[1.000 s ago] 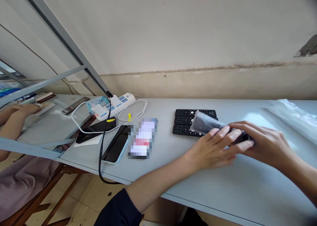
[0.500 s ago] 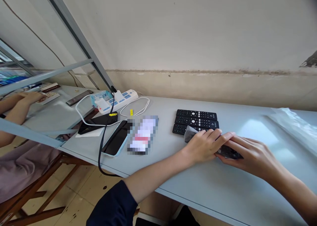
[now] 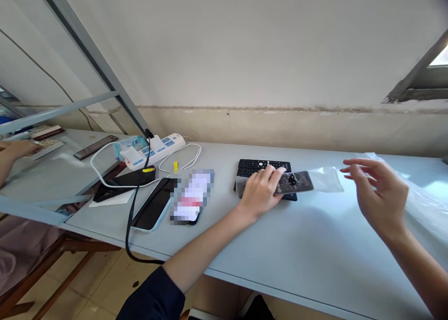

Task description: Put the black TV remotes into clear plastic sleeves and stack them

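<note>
My left hand (image 3: 261, 189) grips a dark remote control (image 3: 296, 182) inside a clear plastic sleeve (image 3: 327, 180), whose loose end sticks out to the right. Under and behind it lie black remote controls (image 3: 264, 164) side by side on the grey table (image 3: 308, 259); the sleeved one hides part of them. To the right, my right hand (image 3: 380, 194) is raised over the table with fingers apart and holds nothing. Its fingertips are a short way from the sleeve's loose end.
Clear plastic bags (image 3: 425, 208) lie at the right. Left of the remotes are a phone with a blurred screen (image 3: 192, 196), a blue-edged phone (image 3: 156, 205), a black phone (image 3: 124, 182), cables and a power strip (image 3: 168, 144). Another person's hand (image 3: 23, 148) rests at far left.
My right hand has let go of the sleeved remote and moved off to the right. My left hand now holds it over the other remotes. The view has turned slightly right.
</note>
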`<state>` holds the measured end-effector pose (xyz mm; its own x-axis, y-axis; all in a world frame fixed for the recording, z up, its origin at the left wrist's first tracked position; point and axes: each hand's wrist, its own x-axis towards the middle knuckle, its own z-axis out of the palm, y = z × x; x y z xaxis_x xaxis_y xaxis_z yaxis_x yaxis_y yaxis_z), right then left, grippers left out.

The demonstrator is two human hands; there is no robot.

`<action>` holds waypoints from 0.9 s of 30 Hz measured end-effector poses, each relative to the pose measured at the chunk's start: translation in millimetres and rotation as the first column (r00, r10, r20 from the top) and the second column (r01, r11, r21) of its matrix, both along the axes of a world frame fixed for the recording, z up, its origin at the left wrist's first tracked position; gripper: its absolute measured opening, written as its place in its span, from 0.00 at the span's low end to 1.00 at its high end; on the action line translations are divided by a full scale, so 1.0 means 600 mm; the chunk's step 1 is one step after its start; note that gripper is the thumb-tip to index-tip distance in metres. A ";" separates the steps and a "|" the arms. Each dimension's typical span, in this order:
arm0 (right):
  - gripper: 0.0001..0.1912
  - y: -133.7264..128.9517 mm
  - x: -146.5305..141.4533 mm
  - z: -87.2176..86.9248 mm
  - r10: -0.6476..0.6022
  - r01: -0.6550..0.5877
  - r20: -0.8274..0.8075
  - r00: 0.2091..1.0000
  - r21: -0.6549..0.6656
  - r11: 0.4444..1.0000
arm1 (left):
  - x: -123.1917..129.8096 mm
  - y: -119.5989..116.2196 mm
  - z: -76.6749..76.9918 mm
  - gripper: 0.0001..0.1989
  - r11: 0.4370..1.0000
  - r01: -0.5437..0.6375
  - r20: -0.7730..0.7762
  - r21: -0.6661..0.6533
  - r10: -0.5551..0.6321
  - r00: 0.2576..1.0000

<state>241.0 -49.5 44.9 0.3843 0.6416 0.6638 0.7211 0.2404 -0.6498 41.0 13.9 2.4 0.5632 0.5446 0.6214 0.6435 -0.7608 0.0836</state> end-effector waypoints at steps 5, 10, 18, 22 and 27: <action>0.22 0.012 0.013 -0.005 0.019 -0.123 -0.383 0.923 -0.247 0.961 | -0.005 0.006 0.007 0.16 0.999 -0.038 0.062 -0.018 0.039 0.997; 0.27 0.013 0.017 -0.002 0.100 -0.304 -0.508 0.856 -0.336 0.892 | -0.006 0.004 0.011 0.17 1.000 -0.019 0.069 0.015 0.018 0.997; 0.25 0.000 0.015 0.001 0.158 -0.448 -0.577 0.801 -0.403 0.798 | -0.006 0.005 0.008 0.19 0.998 0.004 0.062 0.064 -0.008 0.998; 0.27 -0.001 0.018 -0.006 0.262 -0.564 -0.581 0.770 -0.431 0.704 | -0.005 0.006 0.008 0.22 0.998 0.008 0.038 0.062 -0.011 0.999; 0.29 0.004 0.014 0.001 0.333 -0.544 -0.461 0.823 -0.468 0.697 | -0.004 0.008 0.009 0.23 1.000 0.017 -0.031 0.023 -0.017 0.999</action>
<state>249.2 -47.1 45.5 0.0765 0.9968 0.0236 0.3553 -0.0052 -0.9347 38.3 18.7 8.0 0.5912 0.5207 0.6160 0.6325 -0.7731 0.0464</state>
